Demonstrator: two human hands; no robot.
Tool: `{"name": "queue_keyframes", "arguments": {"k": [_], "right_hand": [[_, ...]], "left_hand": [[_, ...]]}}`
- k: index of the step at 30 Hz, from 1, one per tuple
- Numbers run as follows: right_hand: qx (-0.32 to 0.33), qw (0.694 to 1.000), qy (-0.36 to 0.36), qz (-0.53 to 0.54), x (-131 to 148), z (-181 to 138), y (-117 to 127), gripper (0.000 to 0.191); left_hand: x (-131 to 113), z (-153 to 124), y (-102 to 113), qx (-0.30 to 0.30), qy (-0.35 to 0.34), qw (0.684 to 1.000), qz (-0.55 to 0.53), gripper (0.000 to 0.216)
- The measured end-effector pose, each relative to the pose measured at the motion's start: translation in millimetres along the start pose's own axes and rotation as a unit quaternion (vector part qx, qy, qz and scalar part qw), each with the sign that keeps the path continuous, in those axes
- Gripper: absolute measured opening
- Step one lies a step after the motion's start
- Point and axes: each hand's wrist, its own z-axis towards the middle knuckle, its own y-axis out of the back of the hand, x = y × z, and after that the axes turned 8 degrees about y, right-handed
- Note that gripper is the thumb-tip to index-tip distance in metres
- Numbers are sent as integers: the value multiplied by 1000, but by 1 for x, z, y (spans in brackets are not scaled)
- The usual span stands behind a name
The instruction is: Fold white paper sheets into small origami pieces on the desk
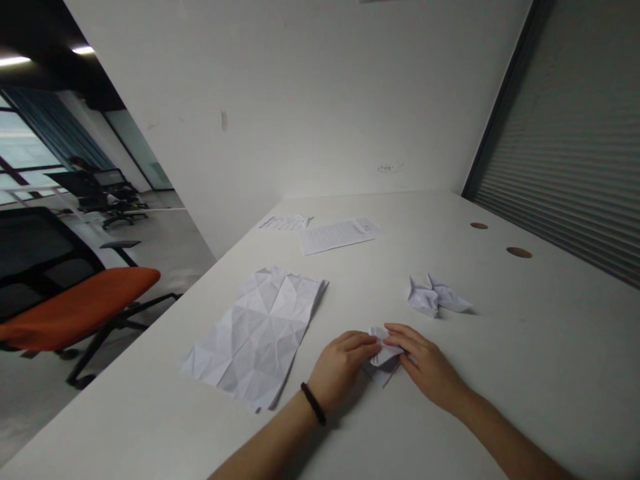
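A small piece of folded white paper (384, 357) is between my two hands, just above the table. My left hand (343, 367), with a dark band on its wrist, is closed on the paper's left side. From the right, my right hand (425, 363) grips the same piece, its fingers over the top. Part of the paper is hidden under the fingers, and a flap hangs below them. Beyond my right hand lies a finished-looking folded paper figure (434, 297) with pointed tips. To the left rests a large creased paper sheet (260, 333), covered in fold lines.
Printed sheets (340, 235) lie at the back of the white table (500, 400), near the wall. Two round holes (519, 252) are cut along its right side, beside a blind-covered window. An orange office chair (85, 303) stands left of the table.
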Motion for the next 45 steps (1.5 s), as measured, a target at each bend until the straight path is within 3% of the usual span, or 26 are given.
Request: {"name": "queue_keyframes", "arguments": {"k": [7, 14, 20, 27, 35, 42, 45], "right_hand": [[76, 993, 38, -85, 4, 0, 6, 42], [98, 986, 69, -115, 7, 5, 12, 21], [101, 985, 81, -117, 7, 4, 11, 19], [103, 979, 96, -147, 9, 0, 10, 20], [106, 979, 87, -153, 11, 1, 7, 19], [104, 986, 74, -105, 14, 1, 7, 9], [96, 991, 57, -78, 16, 2, 7, 15]], "left_hand": [[5, -2, -1, 77, 16, 994, 82, 33], [-2, -1, 12, 120, 35, 989, 79, 30], [-2, -2, 12, 124, 38, 990, 62, 27], [-5, -2, 16, 138, 31, 983, 117, 22], [-2, -5, 19, 130, 79, 981, 117, 14], [-2, -5, 20, 122, 64, 984, 115, 13], [-1, -5, 18, 112, 72, 987, 93, 14]]}}
